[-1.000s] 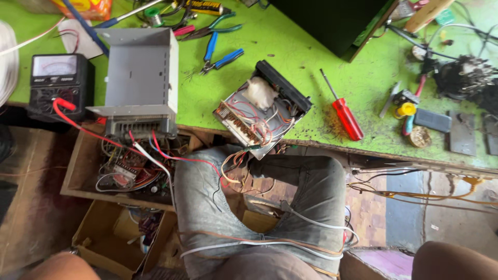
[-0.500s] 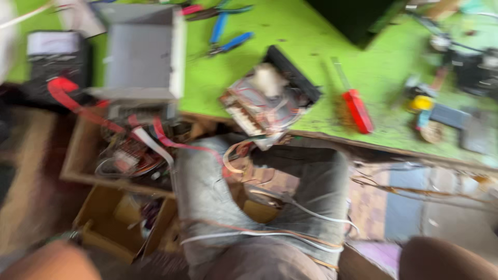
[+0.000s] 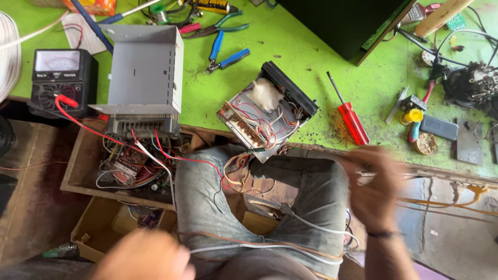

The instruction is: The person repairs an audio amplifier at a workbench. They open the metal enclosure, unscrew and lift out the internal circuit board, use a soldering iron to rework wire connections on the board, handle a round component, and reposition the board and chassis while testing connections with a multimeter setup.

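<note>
While both hands [image 3: 376, 192] blur, grip unclear, the wooden drawer [image 3: 78, 166] holds tangled wires [image 3: 129, 166].

Blur, crops and tangles

The right hand [image 3: 374, 189] is smeared by motion, so its fingers and whatever they pinch cannot be made out; the left hand [image 3: 144, 256] is blurred and cut by the near edge; the white wire coil [image 3: 6, 52] is cropped at the left edge; the black box [image 3: 342, 23] runs off the far edge.
</note>
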